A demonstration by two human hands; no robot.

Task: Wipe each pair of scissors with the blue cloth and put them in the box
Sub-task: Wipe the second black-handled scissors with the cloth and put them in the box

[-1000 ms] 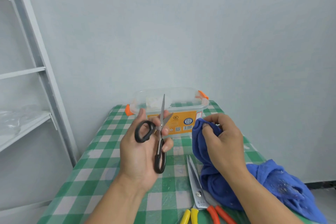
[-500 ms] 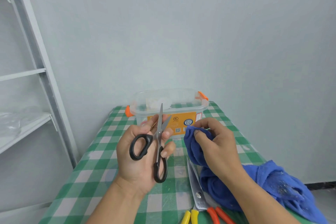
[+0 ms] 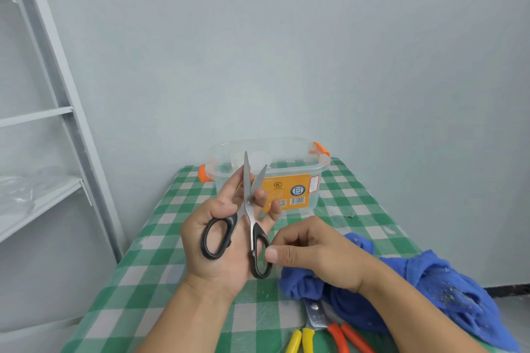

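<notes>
Green-and-white checked table [image 3: 177, 241] underneath it all. The crumpled blue cloth [image 3: 430, 289] lies on it, nearer than the clear plastic box with orange clasps [image 3: 321, 163] and to its right. Directly in front of the box, the left hand [image 3: 226, 269] clasps the black-handled steel scissors [image 3: 250, 201] at the pivot, blades parted, tips up. The right hand [image 3: 318, 255] has its thumb at the smaller loop, fingers curled; whether it's pinching, I can't tell. Best play: lift the cloth, fold it over one blade from the blunt back, and stroke pivot to tip. More yellow- and orange-handled scissors [image 3: 314, 321] wait nearest the viewer.
</notes>
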